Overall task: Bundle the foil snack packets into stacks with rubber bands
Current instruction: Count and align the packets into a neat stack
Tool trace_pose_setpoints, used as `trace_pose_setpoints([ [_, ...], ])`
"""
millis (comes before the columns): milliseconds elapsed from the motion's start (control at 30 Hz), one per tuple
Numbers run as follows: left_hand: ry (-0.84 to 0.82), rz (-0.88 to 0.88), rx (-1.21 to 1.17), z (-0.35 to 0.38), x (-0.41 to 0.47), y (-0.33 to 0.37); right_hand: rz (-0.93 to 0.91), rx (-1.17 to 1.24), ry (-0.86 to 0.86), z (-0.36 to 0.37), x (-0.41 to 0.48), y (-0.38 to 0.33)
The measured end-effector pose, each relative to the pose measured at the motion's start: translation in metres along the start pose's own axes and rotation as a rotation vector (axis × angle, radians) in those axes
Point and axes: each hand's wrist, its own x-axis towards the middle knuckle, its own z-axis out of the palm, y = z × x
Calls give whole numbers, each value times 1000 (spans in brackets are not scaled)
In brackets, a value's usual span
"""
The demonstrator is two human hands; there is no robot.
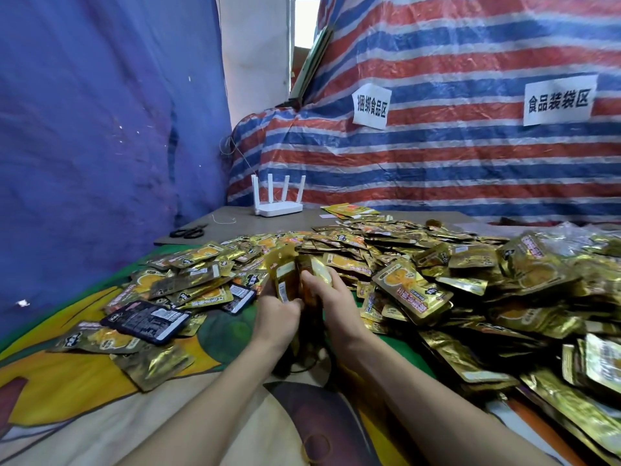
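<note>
Held packet stack (285, 274) upright, well in front of router (277, 206). Clamped from both sides with left hand (277, 312) and right hand (332, 297), probably to square edges before banding. Left loose pile (437, 264) front-right of router, unbundled.

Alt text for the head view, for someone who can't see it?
The left hand and right hand grip a small stack of gold foil packets over a patterned cloth. A loose heap of packets spreads behind and right; a white router and black scissors sit farther back.
</note>
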Motion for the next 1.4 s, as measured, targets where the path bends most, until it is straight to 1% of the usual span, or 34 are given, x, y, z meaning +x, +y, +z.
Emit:
trace_pose_setpoints([
  [67, 39, 115, 22, 1, -2, 2, 23, 62, -39, 9, -5, 2],
  [100, 11, 176, -12, 2, -2, 3, 25, 87, -56, 13, -6, 2],
  [167, -127, 263, -237, 1, -3, 3, 8, 151, -88, 21, -9, 0],
  [233, -258, 275, -403, 2, -2, 2, 31, 264, -104, 25, -11, -4],
  [300, -352, 240, -441, 3, -2, -3, 107, 406, -123, 25, -14, -8],
  [367, -380, 184, -426, 3, 1, -8, 191, 464, -158, 21, -16, -11],
  [433, -363, 136, -391, 2, 4, -9, 174, 371, -152, 15, -14, -11],
  [533, -287, 155, -276, -2, 4, -6, 153, 242, -158, 7, -14, -11],
  [567, -302, 147, -256, -3, 2, -4, 128, 217, -174, 5, -15, -10],
  [633, -424, 100, -275, -4, -2, -2, 39, 130, -201, 2, -15, -6],
  [667, -495, 62, -326, -4, -4, -3, -10, 80, -188, 3, -16, -5],
  [733, -571, -39, -414, -6, -6, -7, -34, 63, -153, 4, -16, -1],
  [767, -585, -74, -413, -7, -5, -8, -17, 65, -146, 5, -16, -1],
  [800, -593, -66, -377, -7, -5, -8, 10, 53, -130, 5, -16, -2],
  [833, -599, -19, -307, -7, -4, -8, 34, 31, -99, 4, -15, -3],
  [933, -549, 140, -18, -10, 2, -3, 58, -4, 14, -2, -14, -4],
  [1000, -548, 197, 57, -13, 1, 2, 61, -27, 26, -3, -14, -5],
  [1033, -561, 218, 54, -13, 0, 5, 45, -26, 15, -2, -14, -6],
  [1100, -576, 233, -28, -10, -3, 7, -8, 19, -28, 2, -15, -10],
  [1200, -544, 222, -159, -4, -4, 4, -36, 119, -102, 8, -18, -15],
  [1267, -502, 229, -144, -1, -5, 1, -8, 140, -131, 9, -21, -14],
  [1400, -460, 206, -109, 3, -9, -2, 33, 101, -77, 11, -23, -11],
])
